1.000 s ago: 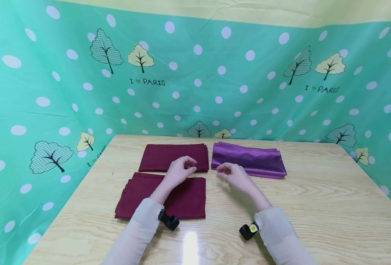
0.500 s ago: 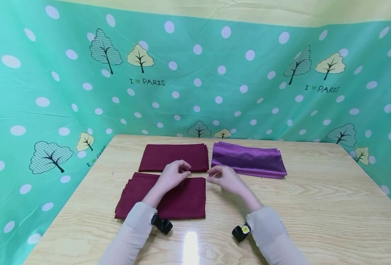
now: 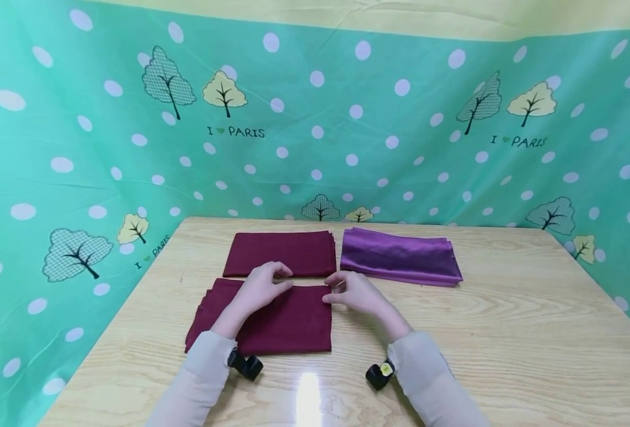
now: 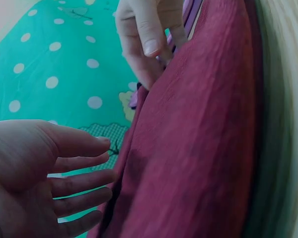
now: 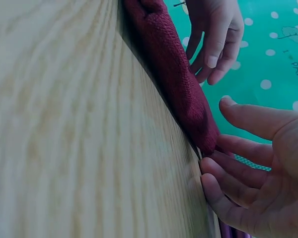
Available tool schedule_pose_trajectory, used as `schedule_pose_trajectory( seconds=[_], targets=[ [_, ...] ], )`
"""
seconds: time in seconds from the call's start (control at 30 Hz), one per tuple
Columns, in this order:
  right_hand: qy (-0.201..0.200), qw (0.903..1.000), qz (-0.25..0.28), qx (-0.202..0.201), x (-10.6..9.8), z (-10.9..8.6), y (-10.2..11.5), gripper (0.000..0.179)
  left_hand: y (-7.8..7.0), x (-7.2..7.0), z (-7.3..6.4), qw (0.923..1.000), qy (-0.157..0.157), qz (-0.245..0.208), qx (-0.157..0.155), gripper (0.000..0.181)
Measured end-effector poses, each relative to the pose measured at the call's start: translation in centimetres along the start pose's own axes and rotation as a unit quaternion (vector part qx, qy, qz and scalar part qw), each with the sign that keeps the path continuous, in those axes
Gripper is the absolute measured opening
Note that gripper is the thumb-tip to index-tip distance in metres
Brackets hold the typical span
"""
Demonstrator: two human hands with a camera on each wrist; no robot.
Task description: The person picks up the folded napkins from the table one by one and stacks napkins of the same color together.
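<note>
A folded maroon cloth [image 3: 293,326] lies nearest to me, with my left hand [image 3: 264,286] over its far part. That hand's fingers are spread and relaxed and hold nothing; in the left wrist view its fingertips [image 4: 105,191] overlap the cloth's edge. My right hand [image 3: 356,292] is at the same cloth's far right corner. In the right wrist view its fingers [image 5: 228,171] lie right at the corner, while the thumb [image 5: 248,116] stands apart from them. Behind sits a second folded maroon cloth [image 3: 280,252], partly hidden by the left hand.
A folded shiny purple cloth [image 3: 400,255] lies at the back right, just beyond the right hand. All of it rests on a light wooden table [image 3: 507,332]. A green dotted curtain [image 3: 347,142] hangs behind the table's far edge and at both sides.
Both hands have moved left and slightly toward me. The right hand has gone from beside the purple cloth to the near maroon cloth's corner. The cloths have not moved.
</note>
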State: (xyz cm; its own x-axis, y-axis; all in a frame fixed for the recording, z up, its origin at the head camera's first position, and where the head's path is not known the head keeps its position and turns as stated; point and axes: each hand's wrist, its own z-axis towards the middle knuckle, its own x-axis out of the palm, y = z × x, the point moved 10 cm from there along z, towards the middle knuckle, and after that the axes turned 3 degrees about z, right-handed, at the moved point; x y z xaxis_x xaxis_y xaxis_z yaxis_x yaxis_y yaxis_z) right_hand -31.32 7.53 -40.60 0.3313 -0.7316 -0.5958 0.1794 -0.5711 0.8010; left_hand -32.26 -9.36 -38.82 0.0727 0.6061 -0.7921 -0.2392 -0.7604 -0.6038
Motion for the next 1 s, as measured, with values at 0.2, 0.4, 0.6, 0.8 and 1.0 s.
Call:
schedule_pose_trajectory(
  seconds=[0.2, 0.4, 0.6, 0.8, 1.0],
  targets=[
    [-0.003, 0.9999, -0.010, -0.001, 0.3, 0.1, 0.2, 0.035, 1.0, -0.8, -0.5, 0.9998, 0.005, 0.017, 0.008, 0.020],
    [-0.008, 0.9999, -0.011, 0.001, 0.2, 0.0, 0.4, 0.034, 2.6, -1.8, -1.1, 0.9993, 0.023, 0.030, 0.004, 0.020],
    [-0.016, 0.9997, -0.017, 0.005, 0.2, 0.1, 0.2, 0.033, 4.3, -3.1, -1.7, 0.9984, 0.010, 0.056, 0.003, 0.022],
    [-0.021, 0.9997, -0.012, 0.007, 0.4, 0.2, 0.0, 0.031, 5.2, -3.5, -2.1, 0.9970, 0.019, 0.075, 0.005, 0.022],
    [-0.027, 0.9995, -0.012, 0.010, 0.3, 0.2, -0.1, 0.032, 5.5, -4.0, -2.3, 0.9921, 0.019, 0.124, 0.001, 0.024]
  ],
)
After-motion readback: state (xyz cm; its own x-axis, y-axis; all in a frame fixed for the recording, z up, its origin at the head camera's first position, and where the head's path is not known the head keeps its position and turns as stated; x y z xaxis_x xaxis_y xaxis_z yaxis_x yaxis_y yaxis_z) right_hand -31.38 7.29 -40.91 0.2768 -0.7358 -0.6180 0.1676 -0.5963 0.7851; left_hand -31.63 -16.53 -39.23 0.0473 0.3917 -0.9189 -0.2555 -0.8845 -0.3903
